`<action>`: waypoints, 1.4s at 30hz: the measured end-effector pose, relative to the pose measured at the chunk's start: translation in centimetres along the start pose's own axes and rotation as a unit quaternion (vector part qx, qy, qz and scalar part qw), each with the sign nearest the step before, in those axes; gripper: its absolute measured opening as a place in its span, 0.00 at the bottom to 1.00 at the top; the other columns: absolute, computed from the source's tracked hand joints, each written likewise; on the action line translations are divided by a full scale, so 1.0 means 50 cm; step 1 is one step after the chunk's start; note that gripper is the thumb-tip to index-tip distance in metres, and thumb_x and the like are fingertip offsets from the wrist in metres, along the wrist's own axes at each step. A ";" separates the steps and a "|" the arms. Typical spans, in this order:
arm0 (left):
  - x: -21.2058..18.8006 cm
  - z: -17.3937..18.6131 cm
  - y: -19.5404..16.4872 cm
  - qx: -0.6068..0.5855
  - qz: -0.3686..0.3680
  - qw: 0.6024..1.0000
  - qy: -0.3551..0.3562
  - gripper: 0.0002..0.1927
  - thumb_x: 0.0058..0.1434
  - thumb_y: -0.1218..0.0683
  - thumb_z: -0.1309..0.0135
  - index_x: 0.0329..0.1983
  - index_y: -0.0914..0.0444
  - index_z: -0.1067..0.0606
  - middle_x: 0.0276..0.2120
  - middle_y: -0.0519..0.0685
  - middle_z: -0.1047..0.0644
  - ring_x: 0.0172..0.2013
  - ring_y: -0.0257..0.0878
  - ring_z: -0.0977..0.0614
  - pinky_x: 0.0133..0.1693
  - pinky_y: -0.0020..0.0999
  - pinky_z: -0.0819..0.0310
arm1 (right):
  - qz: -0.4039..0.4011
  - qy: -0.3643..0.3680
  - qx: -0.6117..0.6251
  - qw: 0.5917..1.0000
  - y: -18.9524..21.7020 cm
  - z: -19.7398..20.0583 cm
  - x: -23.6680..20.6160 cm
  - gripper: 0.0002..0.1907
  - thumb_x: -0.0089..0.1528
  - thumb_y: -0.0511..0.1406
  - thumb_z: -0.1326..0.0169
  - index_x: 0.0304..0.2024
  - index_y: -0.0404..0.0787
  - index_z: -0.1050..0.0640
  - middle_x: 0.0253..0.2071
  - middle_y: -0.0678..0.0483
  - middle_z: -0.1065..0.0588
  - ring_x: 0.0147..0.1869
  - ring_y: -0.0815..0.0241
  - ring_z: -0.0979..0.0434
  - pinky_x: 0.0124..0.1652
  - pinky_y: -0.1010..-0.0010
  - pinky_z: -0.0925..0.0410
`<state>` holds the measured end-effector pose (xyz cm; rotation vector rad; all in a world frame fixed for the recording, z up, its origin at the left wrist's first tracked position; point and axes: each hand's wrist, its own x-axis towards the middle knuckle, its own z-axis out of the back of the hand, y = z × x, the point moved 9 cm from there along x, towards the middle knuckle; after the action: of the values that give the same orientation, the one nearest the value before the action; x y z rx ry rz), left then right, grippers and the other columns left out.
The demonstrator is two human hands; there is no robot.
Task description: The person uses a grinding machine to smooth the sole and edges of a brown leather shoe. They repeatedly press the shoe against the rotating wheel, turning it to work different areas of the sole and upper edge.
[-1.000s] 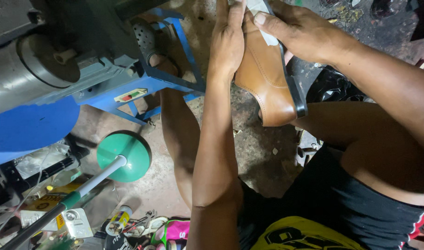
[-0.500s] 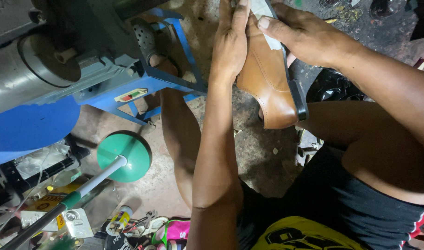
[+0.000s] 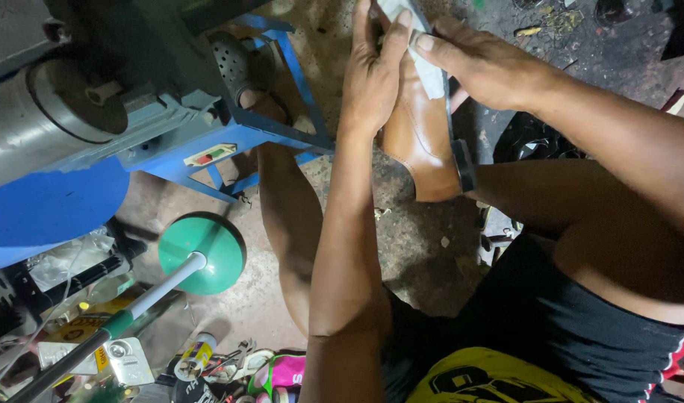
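Shoe at upper centre of frame, gripped by left hand. Right hand pinching white cloth onto its upper. Leather already glossy; wiping seemingly unfinished. Blue machine at left.

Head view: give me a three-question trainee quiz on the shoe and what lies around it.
1. True or false: both hands touch the brown shoe.
2. What does the right hand press against the shoe? A) a white cloth B) a hammer C) a brush
3. What colour is the round base of the stand on the floor, left of the person's leg?

Key
1. True: the left hand lies along the shoe's left side, and the right comes over it from the right.
2. A: the cloth lies under the right hand's fingertips, on the upper.
3. Green, with a white and green pole rising from it.
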<state>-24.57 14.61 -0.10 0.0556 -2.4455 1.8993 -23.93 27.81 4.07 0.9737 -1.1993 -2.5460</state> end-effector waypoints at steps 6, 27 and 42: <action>0.011 0.017 0.014 0.051 0.003 0.998 -0.032 0.32 0.75 0.44 0.51 0.75 0.63 0.43 0.63 0.58 0.26 0.64 0.44 0.25 0.65 0.36 0.33 | 0.011 -0.007 -0.019 1.000 0.023 0.003 0.014 0.40 0.68 0.56 0.68 0.75 0.41 0.47 0.64 0.39 0.30 0.60 0.44 0.23 0.42 0.59 0.21; 0.031 0.021 -0.016 0.077 0.035 0.996 -0.038 0.27 0.74 0.40 0.55 0.69 0.59 0.36 0.54 0.57 0.19 0.57 0.51 0.17 0.58 0.41 0.26 | 0.056 -0.037 -0.013 0.998 0.039 0.028 0.024 0.43 0.69 0.59 0.66 0.76 0.37 0.46 0.70 0.37 0.36 0.67 0.43 0.28 0.42 0.61 0.21; 0.004 0.012 -0.018 0.053 0.002 0.998 -0.021 0.28 0.75 0.44 0.49 0.74 0.56 0.39 0.60 0.56 0.22 0.61 0.44 0.21 0.63 0.38 0.28 | 0.066 -0.004 0.061 0.996 0.014 0.010 0.015 0.37 0.69 0.51 0.61 0.77 0.43 0.45 0.73 0.45 0.38 0.69 0.47 0.28 0.42 0.60 0.22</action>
<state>-24.74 13.79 0.64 0.0935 -2.3697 2.0493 -24.90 27.35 4.44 0.8773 -1.3864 -2.4019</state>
